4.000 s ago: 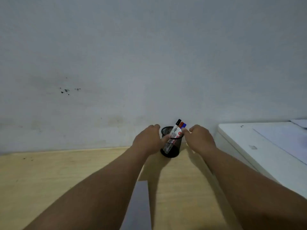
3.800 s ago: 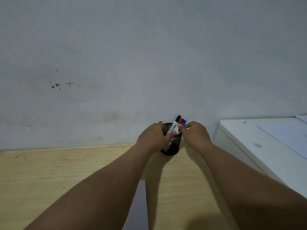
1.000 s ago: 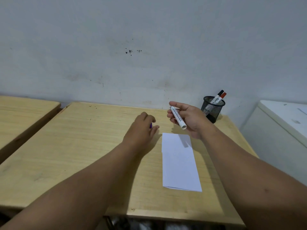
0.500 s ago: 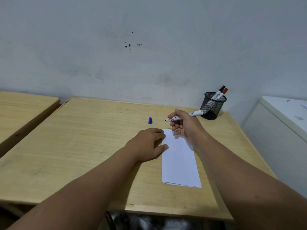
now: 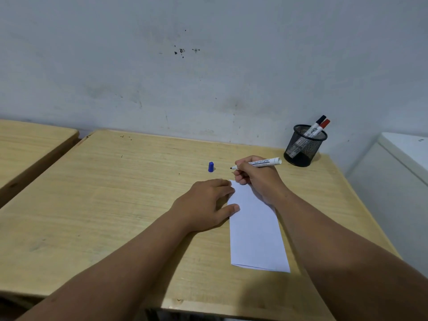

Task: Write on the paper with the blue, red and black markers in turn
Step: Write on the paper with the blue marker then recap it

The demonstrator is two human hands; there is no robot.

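Right hand (image 5: 259, 179) grips the uncapped marker (image 5: 261, 163) above the paper (image 5: 257, 232); left hand (image 5: 206, 205) lies flat, pinning its edge.

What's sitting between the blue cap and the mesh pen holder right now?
In the head view, the right hand holding the uncapped marker lies between the blue cap and the mesh pen holder; otherwise bare desk.

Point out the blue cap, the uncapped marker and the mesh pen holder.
blue cap (image 5: 210, 167): head view, its side.
uncapped marker (image 5: 266, 162): head view, printed barrel.
mesh pen holder (image 5: 303, 148): head view, front wall.
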